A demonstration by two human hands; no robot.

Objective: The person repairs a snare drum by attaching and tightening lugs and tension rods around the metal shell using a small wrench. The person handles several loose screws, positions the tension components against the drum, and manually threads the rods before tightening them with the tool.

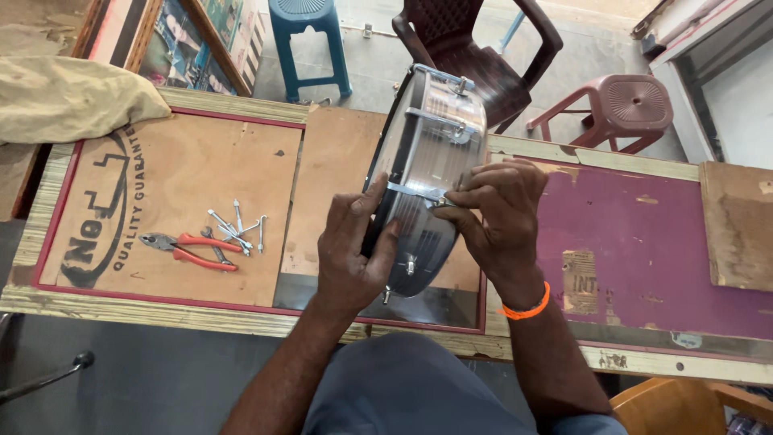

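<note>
Chrome-shelled drum [431,153]: stood on edge at the near middle of the workbench [644,242], lower rim toward the near edge, shell tilted slightly away. Gripped on both sides.

Left hand [348,254]: wrapped round the left rim of the drum, fingers curled over the dark hoop, thumb pressed against the shell. Closed firmly on the drum.

Right hand [495,213]: laid against the right side of the drum, fingertips pinched together on a metal tension rod [415,193] running across the shell. Orange wristband [525,308] worn just below that hand.

Left of the drum, on the printed plywood sheet [161,209]: red-handled pliers [189,248], with a small heap of loose metal rods and bolts [237,227] just beside them.

Beyond the drum, past the far edge of the workbench: dark plastic chair [483,48], blue stool [306,36] to its left, brown stool [620,109] to its right. Far left of the drum: tan cloth [72,97] draped over the bench corner.
</note>
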